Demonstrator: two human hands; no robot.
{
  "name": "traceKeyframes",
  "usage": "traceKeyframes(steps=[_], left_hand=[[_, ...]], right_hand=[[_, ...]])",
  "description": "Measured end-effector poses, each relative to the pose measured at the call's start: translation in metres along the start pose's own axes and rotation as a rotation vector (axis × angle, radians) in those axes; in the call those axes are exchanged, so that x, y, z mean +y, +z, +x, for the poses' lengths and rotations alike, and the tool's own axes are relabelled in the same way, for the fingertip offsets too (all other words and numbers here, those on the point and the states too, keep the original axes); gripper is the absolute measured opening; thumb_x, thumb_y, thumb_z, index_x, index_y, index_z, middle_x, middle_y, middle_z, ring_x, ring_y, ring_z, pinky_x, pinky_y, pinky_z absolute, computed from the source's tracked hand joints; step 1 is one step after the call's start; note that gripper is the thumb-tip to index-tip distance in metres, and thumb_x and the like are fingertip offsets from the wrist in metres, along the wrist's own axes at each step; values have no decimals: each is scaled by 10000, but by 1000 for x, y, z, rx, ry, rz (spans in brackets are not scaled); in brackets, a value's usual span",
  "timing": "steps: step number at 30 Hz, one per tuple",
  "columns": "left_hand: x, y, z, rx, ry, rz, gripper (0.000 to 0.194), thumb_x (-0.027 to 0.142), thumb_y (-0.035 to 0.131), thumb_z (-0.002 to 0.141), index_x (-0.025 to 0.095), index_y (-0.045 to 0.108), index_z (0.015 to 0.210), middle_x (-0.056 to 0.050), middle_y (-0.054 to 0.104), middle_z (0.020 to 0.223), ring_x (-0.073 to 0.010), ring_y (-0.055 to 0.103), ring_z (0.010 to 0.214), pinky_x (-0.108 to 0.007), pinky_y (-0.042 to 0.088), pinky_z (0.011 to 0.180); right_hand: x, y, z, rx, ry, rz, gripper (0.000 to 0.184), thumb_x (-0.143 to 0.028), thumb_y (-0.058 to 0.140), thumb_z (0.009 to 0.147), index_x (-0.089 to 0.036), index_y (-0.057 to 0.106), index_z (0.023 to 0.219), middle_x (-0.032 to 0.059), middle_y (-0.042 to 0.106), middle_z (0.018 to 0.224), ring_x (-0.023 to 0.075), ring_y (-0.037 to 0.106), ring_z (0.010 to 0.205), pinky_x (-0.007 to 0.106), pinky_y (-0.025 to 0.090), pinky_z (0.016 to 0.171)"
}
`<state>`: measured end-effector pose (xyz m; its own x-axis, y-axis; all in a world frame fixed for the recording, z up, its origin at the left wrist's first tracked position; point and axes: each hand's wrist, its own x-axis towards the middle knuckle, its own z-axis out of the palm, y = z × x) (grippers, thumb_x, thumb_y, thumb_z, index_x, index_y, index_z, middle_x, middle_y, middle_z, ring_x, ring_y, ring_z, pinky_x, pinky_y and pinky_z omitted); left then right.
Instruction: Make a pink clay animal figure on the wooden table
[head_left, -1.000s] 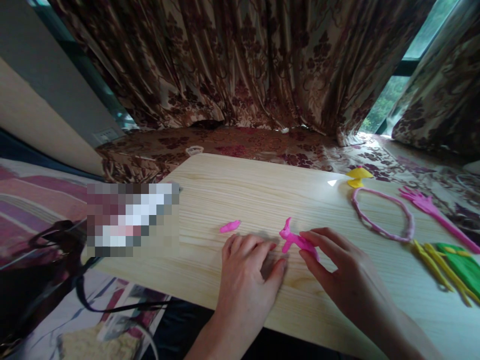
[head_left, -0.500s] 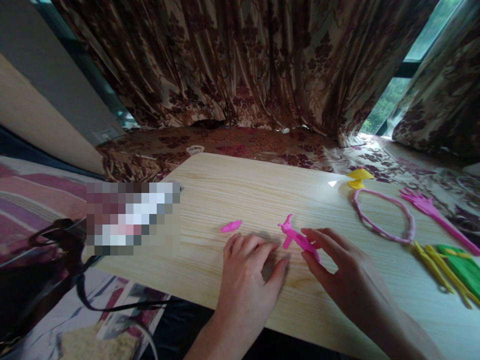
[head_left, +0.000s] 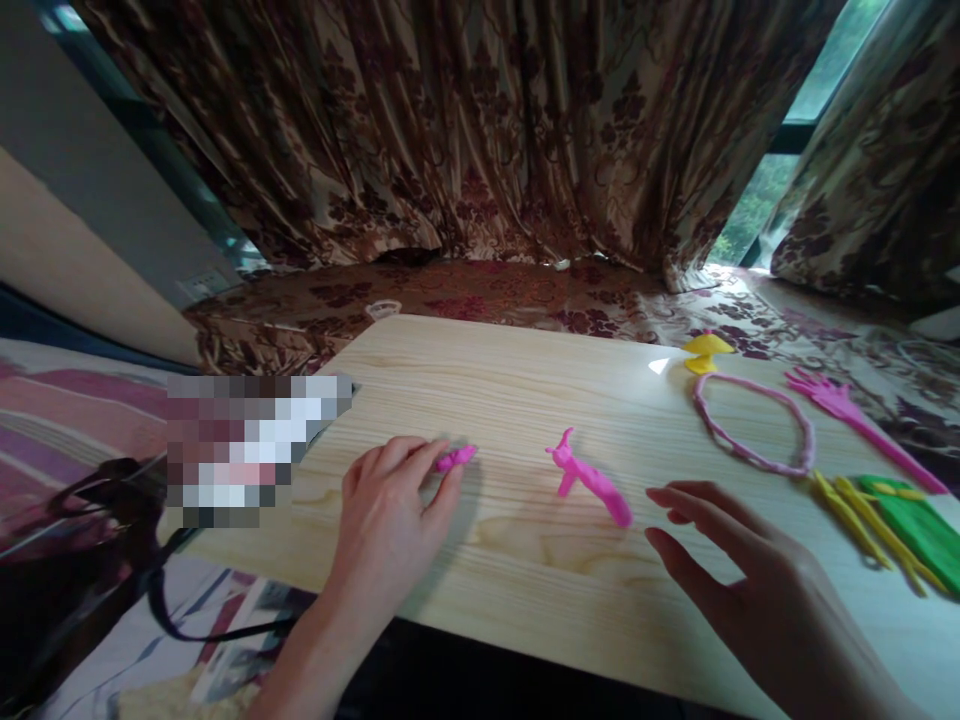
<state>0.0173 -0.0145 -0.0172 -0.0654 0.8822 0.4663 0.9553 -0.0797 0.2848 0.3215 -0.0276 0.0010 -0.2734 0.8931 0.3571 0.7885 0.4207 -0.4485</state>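
Note:
A pink clay figure (head_left: 589, 478) with pointed ears lies on the pale wooden table (head_left: 525, 380) near its middle. My right hand (head_left: 731, 560) hovers just right of it, fingers spread and empty, not touching it. My left hand (head_left: 394, 495) has reached to the left. Its fingertips pinch a small pink clay piece (head_left: 456, 458) that lies on the table.
At the right lie a pink clay ring (head_left: 752, 425), a yellow clay shape (head_left: 706, 352), a pink hand-shaped tool (head_left: 847, 418), yellow strips (head_left: 862, 515) and a green sheet (head_left: 919, 525). A blurred object (head_left: 255, 440) sits at the table's left edge. Patterned curtains (head_left: 465, 130) hang behind.
My right hand let go of the pink figure and drew back to the right. My left hand moved left from beside the figure to the small pink piece.

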Motion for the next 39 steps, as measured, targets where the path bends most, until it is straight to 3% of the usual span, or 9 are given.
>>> traceKeyframes(steps=[5,10,17,20,25,28,31,34,39], left_hand=[[10,-5,-3,82,38,-43,244,335,573,817,245,652,1029,-52,633,995,-251,585,931,-430,431,878],[23,-12,-1,133,79,-108,215,288,584,812,229,653,1007,-60,622,999,-248,580,942,-433,435,891],[65,-29,-8,219,203,-299,204,207,580,818,228,643,1011,-48,608,993,-212,573,965,-402,423,935],[55,-30,-9,236,164,-291,191,229,570,823,217,652,996,-53,612,994,-211,572,977,-387,422,937],[2,-26,-6,173,38,-189,208,266,542,811,180,687,934,-97,646,975,-262,585,965,-422,429,900],[-9,-22,-5,104,29,-202,182,294,578,783,210,708,878,-84,677,915,-266,599,895,-418,453,821],[0,-23,-4,35,31,-261,169,323,594,781,227,724,831,-75,692,855,-264,602,857,-408,456,782],[17,-35,-12,-48,44,-369,210,341,570,810,210,734,833,-83,709,861,-264,614,873,-406,456,812],[58,-75,-58,-340,138,-644,283,367,499,877,242,696,1037,-19,736,901,-172,657,835,-261,494,773]], right_hand=[[-9,12,7,10,1,-5,298,-304,556,856,-237,571,1146,73,616,1108,220,641,907,310,566,631],[-9,24,9,19,12,-19,389,-231,579,815,-199,531,1200,95,639,1093,252,620,970,413,527,782],[-13,36,4,184,54,61,441,-241,627,765,-198,516,1190,95,663,1032,258,621,935,453,499,809],[-18,35,-9,316,66,116,395,-281,621,782,-189,524,1154,109,634,1064,257,596,980,443,487,834],[-37,24,-52,398,99,277,255,-251,544,859,-212,526,1110,74,586,1060,192,586,889,356,493,788],[-54,18,-76,371,111,334,223,-232,527,876,-222,526,1098,63,575,1049,178,579,855,326,498,762],[-70,17,-86,348,88,359,211,-211,518,880,-223,534,1090,55,587,1015,179,588,865,318,497,784],[-84,18,-84,302,29,390,217,-184,499,886,-225,557,1091,57,598,1015,179,600,885,318,494,818],[-105,16,-77,251,-53,433,426,-169,537,858,-251,494,1274,82,523,1240,202,561,1040,344,474,905]])
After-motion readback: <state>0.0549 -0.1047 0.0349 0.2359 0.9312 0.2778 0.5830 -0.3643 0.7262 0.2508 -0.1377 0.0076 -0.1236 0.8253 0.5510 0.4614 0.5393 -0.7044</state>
